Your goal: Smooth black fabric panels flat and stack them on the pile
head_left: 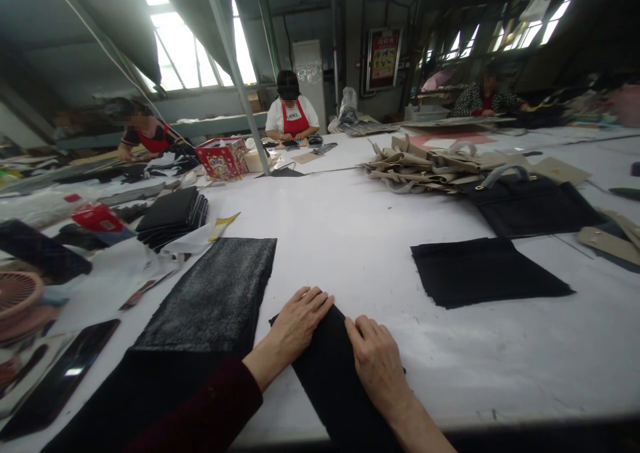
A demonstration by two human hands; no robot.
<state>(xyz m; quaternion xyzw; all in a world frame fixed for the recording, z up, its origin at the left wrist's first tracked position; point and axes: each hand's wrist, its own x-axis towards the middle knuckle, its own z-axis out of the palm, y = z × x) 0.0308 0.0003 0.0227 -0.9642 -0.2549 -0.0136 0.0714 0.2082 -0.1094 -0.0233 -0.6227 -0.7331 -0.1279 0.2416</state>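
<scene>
My left hand (299, 326) lies flat on the left edge of a narrow black fabric piece (333, 386) near the table's front edge, fingers stretched and together. Beside it my right hand (376, 359) rests palm down on the same piece, fingers extended. Neither hand grips anything. A long dark grey fabric panel (215, 299) lies just left of my left hand. Another black fabric piece (480, 269) lies flat to the right, apart from both hands.
On the white table (350, 239) are a black handbag (530, 203), a pile of beige pieces (420, 166), a stack of black pieces (173, 216) and a red box (223, 158). A pink fan (17, 293) and a phone (65, 373) sit left. Three people work further back.
</scene>
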